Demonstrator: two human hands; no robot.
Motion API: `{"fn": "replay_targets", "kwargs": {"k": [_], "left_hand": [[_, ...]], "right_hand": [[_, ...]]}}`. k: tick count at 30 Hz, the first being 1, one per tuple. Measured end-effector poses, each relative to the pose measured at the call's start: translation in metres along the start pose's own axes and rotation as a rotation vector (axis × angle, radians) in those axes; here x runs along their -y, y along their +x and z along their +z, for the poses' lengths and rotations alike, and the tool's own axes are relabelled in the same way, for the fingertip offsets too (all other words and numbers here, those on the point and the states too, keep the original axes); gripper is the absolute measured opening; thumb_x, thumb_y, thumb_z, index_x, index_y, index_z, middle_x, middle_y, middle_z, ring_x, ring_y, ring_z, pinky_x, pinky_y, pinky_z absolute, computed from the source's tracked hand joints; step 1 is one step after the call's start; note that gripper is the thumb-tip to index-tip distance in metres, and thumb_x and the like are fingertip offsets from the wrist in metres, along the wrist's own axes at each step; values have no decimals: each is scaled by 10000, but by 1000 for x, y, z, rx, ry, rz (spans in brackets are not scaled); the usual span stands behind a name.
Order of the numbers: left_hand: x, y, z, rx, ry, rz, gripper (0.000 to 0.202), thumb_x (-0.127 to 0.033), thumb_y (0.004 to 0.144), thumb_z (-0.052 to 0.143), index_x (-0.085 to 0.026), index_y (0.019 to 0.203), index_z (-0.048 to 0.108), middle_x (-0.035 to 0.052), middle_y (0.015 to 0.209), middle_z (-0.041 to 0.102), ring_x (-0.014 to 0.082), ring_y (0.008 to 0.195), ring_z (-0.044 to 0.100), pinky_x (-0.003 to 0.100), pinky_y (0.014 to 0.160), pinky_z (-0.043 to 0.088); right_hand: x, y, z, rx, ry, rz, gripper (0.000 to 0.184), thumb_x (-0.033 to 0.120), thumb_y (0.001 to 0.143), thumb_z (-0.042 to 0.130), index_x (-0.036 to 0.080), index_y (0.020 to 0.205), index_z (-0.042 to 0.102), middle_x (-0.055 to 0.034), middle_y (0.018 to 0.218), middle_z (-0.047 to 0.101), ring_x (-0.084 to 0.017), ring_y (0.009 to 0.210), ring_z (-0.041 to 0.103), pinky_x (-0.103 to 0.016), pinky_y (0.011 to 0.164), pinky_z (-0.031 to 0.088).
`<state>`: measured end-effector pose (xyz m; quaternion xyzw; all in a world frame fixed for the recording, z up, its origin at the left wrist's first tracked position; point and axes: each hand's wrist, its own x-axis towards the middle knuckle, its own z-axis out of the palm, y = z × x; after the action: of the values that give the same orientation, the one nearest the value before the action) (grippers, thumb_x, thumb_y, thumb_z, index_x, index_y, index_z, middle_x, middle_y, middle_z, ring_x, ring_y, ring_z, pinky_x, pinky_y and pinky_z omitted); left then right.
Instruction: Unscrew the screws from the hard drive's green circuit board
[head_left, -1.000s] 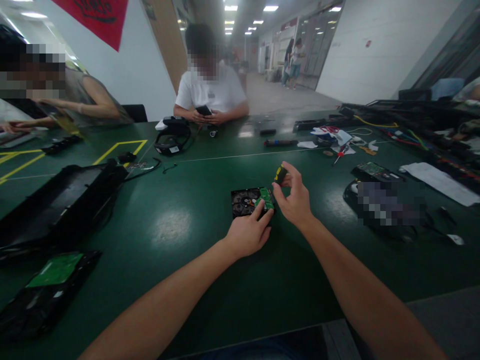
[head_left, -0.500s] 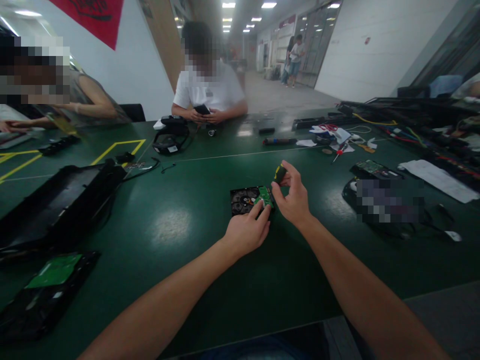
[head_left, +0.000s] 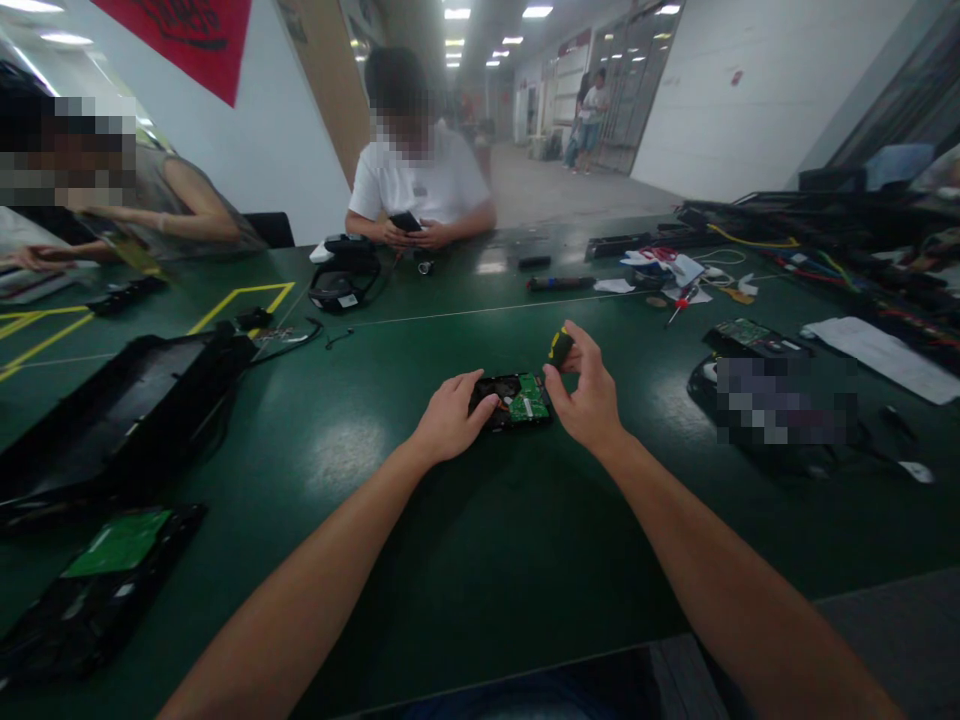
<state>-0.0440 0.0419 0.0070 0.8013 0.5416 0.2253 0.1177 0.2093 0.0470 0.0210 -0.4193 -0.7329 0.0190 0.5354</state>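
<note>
A black hard drive with a green circuit board point(head_left: 529, 398) lies on the green table in front of me, board side up. My left hand point(head_left: 454, 412) grips its left end, with the thumb over the near side and the fingers along the far edge. In my right hand point(head_left: 587, 388), just right of the drive, is a screwdriver with a short black and yellow handle point(head_left: 559, 347), pinched between thumb and fingers. The screwdriver's shaft is hard to make out. Both hands are close together, with the drive between them.
At left lie a long black plastic housing point(head_left: 120, 405) and another drive with a green board point(head_left: 118, 543). To the right are a third drive point(head_left: 757, 338), a red-handled screwdriver point(head_left: 681, 303), papers and cables. Across the table a person point(head_left: 420, 190) holds a phone.
My left hand has moved from the circuit board to the drive's left end and now grips it there. My right hand keeps the screwdriver in nearly the same place.
</note>
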Motion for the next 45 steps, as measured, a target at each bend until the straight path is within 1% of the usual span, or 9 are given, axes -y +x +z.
{"fn": "replay_targets", "kwargs": {"k": [7,20,24,29,31,34,38,42,45], "left_hand": [[-22,-1,-26,108,110,-124,645,-600,1066,384,-129,1463,578,198,1313,730,335,1233,687,450,1013,530],[-86,-36,-60,442,264,-15,760,-679,948,572,-160,1499,511,189,1121,782,404,987,762,429,753,557],[-94,-38,-64,564,25,60,803,-631,933,626,-114,1526,464,231,1179,760,390,1019,759,417,778,553],[-82,-29,-73,817,-421,145,1038,-603,797,830,-183,1617,351,129,1163,777,257,906,770,324,731,557],[-75,-23,-81,731,-443,173,768,-563,881,766,-198,1508,514,97,1103,789,228,872,757,317,723,548],[-69,-11,-91,290,-430,107,390,-500,994,639,-195,1228,703,64,972,775,199,845,721,312,732,535],[-76,9,-89,-132,-396,172,383,-434,971,701,-192,1268,704,75,1042,756,182,871,694,320,786,548],[-90,25,-74,-262,-391,322,441,-382,942,762,-221,1347,689,97,1180,716,204,1035,682,345,893,555],[-93,30,-66,-281,-306,346,292,-365,946,763,-232,1205,765,84,1101,711,214,1029,672,365,908,545]], "right_hand": [[2,0,2,8,36,11,717,326,1024,622,353,1654,280,-105,1457,628,-264,1013,746,-509,916,677],[4,-3,6,40,105,58,722,316,1008,650,345,1638,299,-63,1187,733,-241,944,749,-477,906,665],[9,-5,7,64,125,77,723,318,1005,661,349,1634,307,-69,1185,731,-243,945,751,-471,916,661],[13,-6,8,87,136,86,741,346,1003,672,362,1642,298,-66,1189,730,-255,955,751,-482,916,664],[15,-6,8,101,141,75,736,347,1006,670,370,1644,302,-64,1206,728,-255,970,749,-481,926,661],[20,-6,8,119,148,52,712,346,1013,661,376,1638,321,-62,1234,725,-251,987,746,-483,947,651],[28,-7,7,132,154,45,738,343,1013,656,344,1652,288,-58,1185,747,-246,979,751,-480,954,639],[36,-9,8,112,136,106,786,318,980,681,295,1653,276,-99,1286,731,-255,997,762,-464,945,633],[39,-11,9,108,128,137,745,334,973,687,292,1624,329,-129,1408,678,-259,993,767,-457,927,633]]}}
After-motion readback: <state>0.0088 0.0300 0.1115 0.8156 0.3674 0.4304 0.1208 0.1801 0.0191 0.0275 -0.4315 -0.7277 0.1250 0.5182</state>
